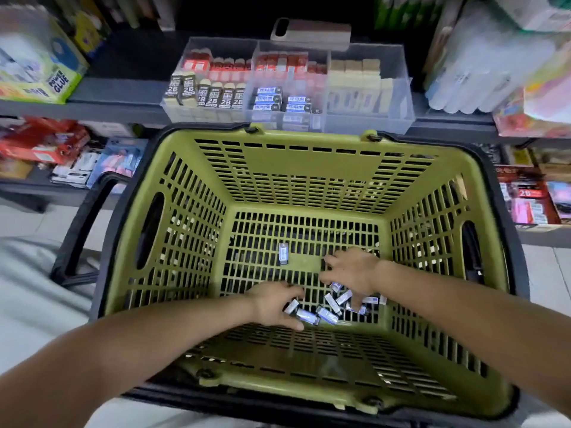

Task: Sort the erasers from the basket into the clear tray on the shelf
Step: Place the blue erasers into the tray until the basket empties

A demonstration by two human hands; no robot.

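Little sleeved erasers (327,315) heaped on the basket (309,162) floor, right between left grip (275,304) and right grip (352,273); one stray eraser (283,253) just beyond. Probably light, stiff, sleeves a bit slick, so best pinched across the long sides. Both grips bent over the pile; can't tell if actually holding any. Clear tray (367,118) up on the shelf (123,91), well beyond both.

"POWER GLUE" marks a box (57,83) at ten o'clock. "2B" marks erasers (213,98) in the clear tray (401,118) at twelve o'clock, and a red pack (526,193) at three o'clock.
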